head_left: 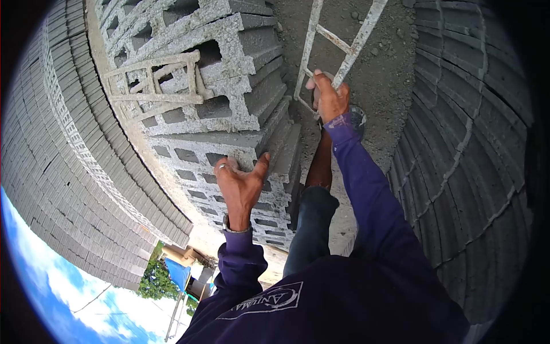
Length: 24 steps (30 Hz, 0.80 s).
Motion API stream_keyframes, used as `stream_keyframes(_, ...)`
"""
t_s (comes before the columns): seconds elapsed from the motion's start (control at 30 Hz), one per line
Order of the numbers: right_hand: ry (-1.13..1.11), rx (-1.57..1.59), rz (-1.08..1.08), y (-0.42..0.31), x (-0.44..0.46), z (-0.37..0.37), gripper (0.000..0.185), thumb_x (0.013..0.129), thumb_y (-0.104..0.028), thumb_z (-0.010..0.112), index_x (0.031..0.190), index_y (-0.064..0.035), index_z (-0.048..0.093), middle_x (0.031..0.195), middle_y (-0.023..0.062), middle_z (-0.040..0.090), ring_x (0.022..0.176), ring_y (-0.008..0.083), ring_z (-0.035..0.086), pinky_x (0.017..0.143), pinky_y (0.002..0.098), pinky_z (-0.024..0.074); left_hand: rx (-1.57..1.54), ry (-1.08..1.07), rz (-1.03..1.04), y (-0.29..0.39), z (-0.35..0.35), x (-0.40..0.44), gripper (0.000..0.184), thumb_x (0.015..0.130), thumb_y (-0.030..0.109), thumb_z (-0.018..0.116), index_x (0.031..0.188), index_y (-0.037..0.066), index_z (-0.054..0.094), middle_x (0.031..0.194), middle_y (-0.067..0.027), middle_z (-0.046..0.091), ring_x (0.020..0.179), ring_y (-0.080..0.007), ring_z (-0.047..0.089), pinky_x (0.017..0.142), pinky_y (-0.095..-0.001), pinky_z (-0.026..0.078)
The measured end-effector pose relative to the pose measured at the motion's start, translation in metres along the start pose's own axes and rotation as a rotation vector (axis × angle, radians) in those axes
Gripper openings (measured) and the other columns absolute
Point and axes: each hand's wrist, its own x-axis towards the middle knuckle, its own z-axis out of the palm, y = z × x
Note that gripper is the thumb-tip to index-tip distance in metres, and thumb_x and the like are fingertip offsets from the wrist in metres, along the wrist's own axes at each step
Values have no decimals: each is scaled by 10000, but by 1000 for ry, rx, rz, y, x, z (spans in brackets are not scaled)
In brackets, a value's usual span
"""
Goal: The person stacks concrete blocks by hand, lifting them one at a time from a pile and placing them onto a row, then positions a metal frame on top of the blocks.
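My left hand (239, 186), with a ring and a wristband, grips the edge of a grey concrete block (229, 140) in the stack. Its fingertips reach into a hollow, and the thumb lies over the block's side. My right hand (330, 98) is closed around the lower end of a whitish metal frame (358, 46) with crossbars, held above the dirt. A second metal frame (150, 85) lies on the hollow faces of the blocks, up and to the left of my left hand.
Long rows of stacked blocks (86, 143) stand at the left. Another layered grey stack (458, 137) curves along the right side. Gravelly ground (384, 74) lies between the stacks, with my leg and foot there. A blue tarp (177, 274) and a tree (157, 278) show at the lower left.
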Motion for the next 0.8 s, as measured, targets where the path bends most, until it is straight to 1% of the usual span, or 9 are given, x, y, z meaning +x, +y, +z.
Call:
stream_keyframes(0.1, 46, 73, -120, -26, -3, -35, 368, 896, -359, 619, 713, -42, 652, 516, -34, 434, 441, 80, 387, 444, 276, 293, 113, 61, 51, -7, 21, 0, 500, 688, 286, 852, 582, -25, 475, 594, -86, 545, 538, -182, 472, 529, -355, 387)
stream_keyframes(0.2, 87, 172, -131, -51, -17, -61, 353, 884, -312, 643, 759, 18, 643, 495, -51, 388, 405, 66, 339, 416, 264, 259, 326, 85, 238, 6, 21, 1, 482, 692, 338, 820, 697, -88, 594, 713, -220, 619, 727, -323, 597, 689, -432, 459)
stream_keyframes(0.33, 189, 176, -100, -55, -40, -78, 345, 884, -310, 637, 751, 8, 633, 491, -59, 355, 393, 63, 287, 403, 274, 231, 105, -52, 161, 38, -40, 0, 467, 744, 328, 792, 868, -103, 660, 910, -251, 670, 935, -326, 632, 808, -397, 490)
stream_keyframes(0.4, 190, 211, -86, -50, -50, -74, 347, 884, -314, 640, 742, 3, 628, 486, -59, 343, 389, 66, 280, 400, 272, 229, 46, 194, 222, 55, -54, 14, 457, 802, 302, 755, 994, -102, 659, 986, -232, 687, 960, -313, 650, 865, -384, 497)
stream_keyframes(0.47, 168, 247, -91, -49, -56, -68, 350, 885, -318, 642, 734, -2, 622, 481, -59, 332, 384, 69, 274, 398, 271, 226, 64, 324, 247, 49, -57, 39, 449, 861, 311, 711, 1036, -97, 642, 916, -192, 696, 859, -291, 664, 799, -376, 511)
stream_keyframes(0.57, 121, 230, -5, -48, -75, -68, 352, 889, -321, 640, 723, -11, 613, 465, -51, 320, 376, 73, 271, 396, 276, 237, -246, 461, -70, 12, -58, 78, 452, 895, 367, 677, 980, -76, 649, 831, -141, 678, 723, -231, 658, 678, -328, 511)
stream_keyframes(0.63, 144, 159, 5, -49, -81, -72, 351, 893, -320, 635, 717, -18, 607, 450, -38, 321, 367, 77, 276, 392, 280, 249, -458, 332, -199, -3, -63, 107, 459, 902, 421, 659, 854, -35, 639, 769, -101, 643, 635, -171, 626, 528, -280, 462)
stream_keyframes(0.73, 178, 5, 1, -47, -84, -88, 350, 900, -319, 622, 719, -20, 609, 444, -28, 335, 364, 82, 293, 388, 282, 257, -787, 240, -526, 7, -71, 140, 444, 856, 411, 716, 909, -3, 564, 757, -105, 608, 531, -151, 573, 419, -266, 394)
stream_keyframes(0.8, 191, -39, -11, -40, -82, -102, 358, 901, -327, 619, 713, -22, 607, 442, -23, 342, 359, 86, 298, 384, 285, 254, -776, 320, -553, 15, -76, 152, 458, 834, 374, 742, 974, 3, 513, 770, -109, 596, 509, -158, 560, 399, -266, 381)
